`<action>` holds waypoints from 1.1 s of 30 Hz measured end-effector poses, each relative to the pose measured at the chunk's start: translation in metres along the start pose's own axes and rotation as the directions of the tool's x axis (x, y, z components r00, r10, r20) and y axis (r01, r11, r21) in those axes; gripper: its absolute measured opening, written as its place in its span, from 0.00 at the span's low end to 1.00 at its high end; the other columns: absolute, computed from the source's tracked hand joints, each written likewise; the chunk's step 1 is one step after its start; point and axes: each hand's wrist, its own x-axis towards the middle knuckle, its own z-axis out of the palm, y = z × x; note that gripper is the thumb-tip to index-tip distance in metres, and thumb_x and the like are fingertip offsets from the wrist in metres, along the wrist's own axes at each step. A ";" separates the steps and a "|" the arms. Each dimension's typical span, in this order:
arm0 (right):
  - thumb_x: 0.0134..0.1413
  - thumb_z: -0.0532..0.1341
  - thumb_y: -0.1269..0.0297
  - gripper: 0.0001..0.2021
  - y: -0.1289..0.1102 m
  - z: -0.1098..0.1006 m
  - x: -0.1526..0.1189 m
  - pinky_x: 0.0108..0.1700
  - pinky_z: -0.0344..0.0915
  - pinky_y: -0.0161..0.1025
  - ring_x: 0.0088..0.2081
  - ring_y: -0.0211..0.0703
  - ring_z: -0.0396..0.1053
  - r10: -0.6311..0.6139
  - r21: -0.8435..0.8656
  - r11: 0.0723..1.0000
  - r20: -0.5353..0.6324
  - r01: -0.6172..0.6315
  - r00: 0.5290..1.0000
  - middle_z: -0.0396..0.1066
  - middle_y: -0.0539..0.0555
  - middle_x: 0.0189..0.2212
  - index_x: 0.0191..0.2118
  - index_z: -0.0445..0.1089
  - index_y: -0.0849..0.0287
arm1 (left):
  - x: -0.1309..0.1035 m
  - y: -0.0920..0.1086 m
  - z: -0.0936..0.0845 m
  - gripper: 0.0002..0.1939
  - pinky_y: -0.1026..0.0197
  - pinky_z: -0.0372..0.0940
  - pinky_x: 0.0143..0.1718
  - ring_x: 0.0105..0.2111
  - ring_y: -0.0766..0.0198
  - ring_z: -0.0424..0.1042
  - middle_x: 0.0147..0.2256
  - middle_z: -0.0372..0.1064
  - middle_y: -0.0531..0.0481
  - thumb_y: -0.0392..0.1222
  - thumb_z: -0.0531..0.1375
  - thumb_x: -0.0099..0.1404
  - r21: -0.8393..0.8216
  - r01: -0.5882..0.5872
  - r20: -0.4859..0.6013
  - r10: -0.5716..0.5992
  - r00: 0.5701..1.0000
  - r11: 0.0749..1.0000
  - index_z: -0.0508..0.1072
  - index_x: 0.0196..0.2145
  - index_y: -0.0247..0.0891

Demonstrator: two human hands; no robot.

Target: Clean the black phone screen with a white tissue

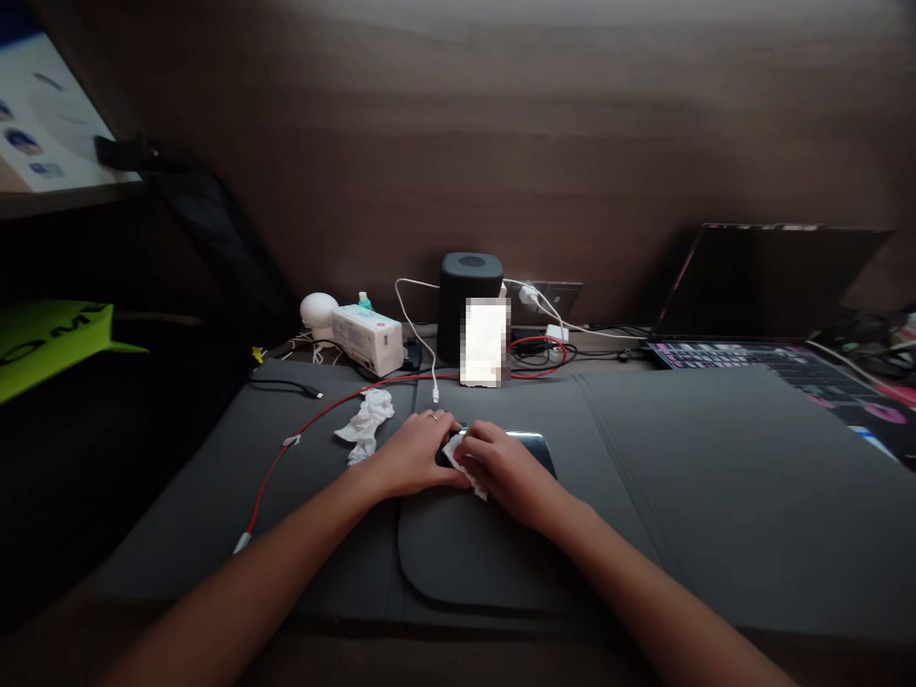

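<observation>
On the grey desk mat (493, 563) lies a dark, glossy phone (538, 452), its right end showing a bright reflection. My left hand (419, 453), with a ring on one finger, grips the phone's left end between thumb and fingers. A white tissue (478, 489) is pinched in my right hand (508, 469) and pressed against the phone's surface. Both hands cover much of the phone. To the left of my left hand sits a crumpled white tissue (368, 420).
Behind my hands stand a black cylindrical speaker (452, 315) and a bright blurred-out screen (487, 343). A white box (368, 339) is left of them, an open laptop (773, 286) at right. A red cable (276, 468) and a white cable (435, 386) cross the mat.
</observation>
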 end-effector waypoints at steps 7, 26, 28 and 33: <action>0.65 0.57 0.72 0.07 -0.003 0.009 0.015 0.38 0.58 0.37 0.36 0.43 0.63 0.075 -0.192 0.978 -0.005 -0.075 0.997 0.65 0.54 0.34 0.34 0.69 0.60 | -0.001 0.000 0.000 0.24 0.55 0.61 0.42 0.42 0.52 0.68 0.41 0.69 0.48 0.58 0.69 0.54 -0.008 0.016 0.015 -0.016 1.000 1.000 0.67 0.38 0.40; 0.60 0.56 0.71 0.05 0.053 -0.064 -0.041 0.34 0.60 0.36 0.32 0.41 0.66 0.300 -0.037 0.954 0.160 -0.298 0.940 0.68 0.52 0.32 0.32 0.67 0.57 | -0.002 0.007 -0.007 0.29 0.55 0.62 0.43 0.41 0.53 0.69 0.40 0.69 0.48 0.58 0.69 0.53 -0.006 0.035 0.009 -0.035 0.999 0.999 0.68 0.45 0.39; 0.59 0.57 0.72 0.05 0.047 -0.062 -0.040 0.33 0.59 0.35 0.31 0.40 0.65 0.293 -0.020 0.955 0.206 -0.295 0.934 0.69 0.52 0.32 0.32 0.67 0.57 | -0.002 0.008 -0.007 0.28 0.55 0.63 0.42 0.41 0.53 0.69 0.40 0.69 0.48 0.58 0.69 0.52 -0.001 0.031 0.005 -0.031 0.999 1.000 0.68 0.44 0.39; 0.63 0.57 0.69 0.06 0.022 -0.034 -0.022 0.35 0.61 0.35 0.33 0.40 0.65 0.197 -0.007 0.980 0.113 -0.197 0.974 0.68 0.53 0.35 0.34 0.68 0.58 | -0.001 0.005 -0.004 0.28 0.55 0.63 0.42 0.41 0.53 0.69 0.39 0.69 0.48 0.58 0.70 0.52 -0.008 0.021 -0.013 -0.021 1.000 1.000 0.68 0.43 0.38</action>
